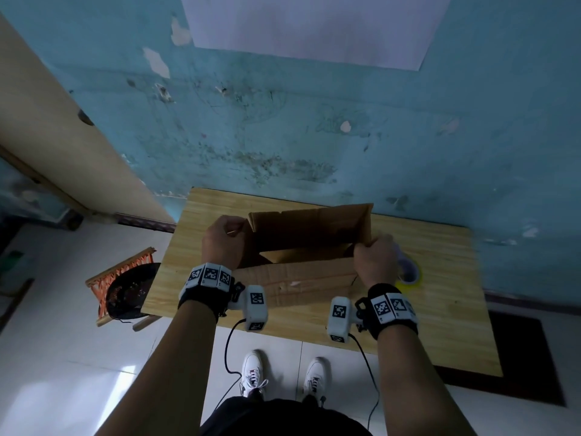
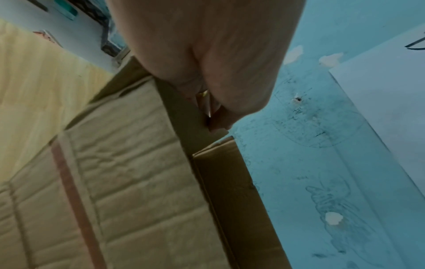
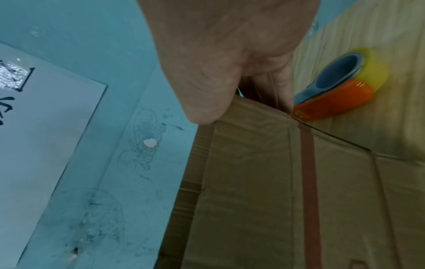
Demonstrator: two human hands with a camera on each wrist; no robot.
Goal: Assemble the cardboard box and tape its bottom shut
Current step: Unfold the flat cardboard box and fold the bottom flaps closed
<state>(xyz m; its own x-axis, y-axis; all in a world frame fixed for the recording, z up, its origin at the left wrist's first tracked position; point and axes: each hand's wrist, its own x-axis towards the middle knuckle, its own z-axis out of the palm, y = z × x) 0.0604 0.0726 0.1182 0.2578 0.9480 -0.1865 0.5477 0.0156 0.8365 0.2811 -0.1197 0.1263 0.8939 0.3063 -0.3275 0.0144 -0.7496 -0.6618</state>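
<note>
A brown cardboard box point(image 1: 301, 247) stands opened out on the wooden table point(image 1: 440, 325), its mouth facing up and its near flap point(image 1: 292, 284) hanging toward me. My left hand point(image 1: 224, 239) grips the box's left top edge, fingers curled over the cardboard point(image 2: 184, 116). My right hand point(image 1: 374, 258) grips the right top corner point(image 3: 253, 112). A yellow tape roll point(image 1: 408, 273) lies just right of the box, half hidden behind my right hand. In the right wrist view the tape roll point(image 3: 368, 71) sits in a dispenser with an orange handle point(image 3: 333, 100).
The table stands against a worn blue wall point(image 1: 283, 121) with a white sheet point(image 1: 308, 26) pinned on it. A woven stool with a dark round object point(image 1: 125, 291) stands left of the table. My shoes point(image 1: 283, 372) and cables are on the tiled floor.
</note>
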